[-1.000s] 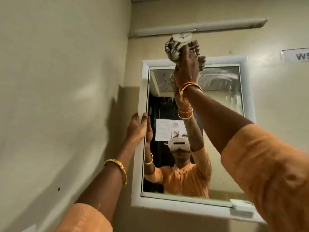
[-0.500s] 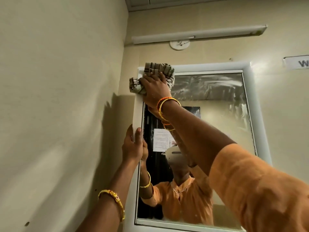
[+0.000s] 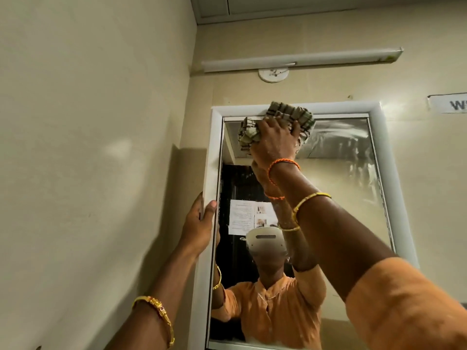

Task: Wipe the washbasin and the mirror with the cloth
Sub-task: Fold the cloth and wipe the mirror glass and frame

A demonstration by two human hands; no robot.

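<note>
A white-framed mirror [image 3: 353, 188] hangs on the wall ahead of me. My right hand [image 3: 274, 141] presses a bunched, striped greenish cloth [image 3: 290, 116] against the top of the glass, just under the upper frame. My left hand [image 3: 199, 223] grips the mirror's left frame edge [image 3: 211, 157] about halfway up, thumb on the front. The glass shows streaks at the upper right and my reflection below. The washbasin is out of view.
A plain wall [image 3: 88, 147] stands close on the left, meeting the mirror wall in a corner. Above the mirror are a tube light [image 3: 303, 59] and a round white fitting [image 3: 273, 74]. A label [image 3: 448, 103] is stuck at the far right.
My right hand with the cloth has slid from the mirror's top-left corner to the right along the top edge. The left hand keeps its grip on the frame. The view has tilted slightly.
</note>
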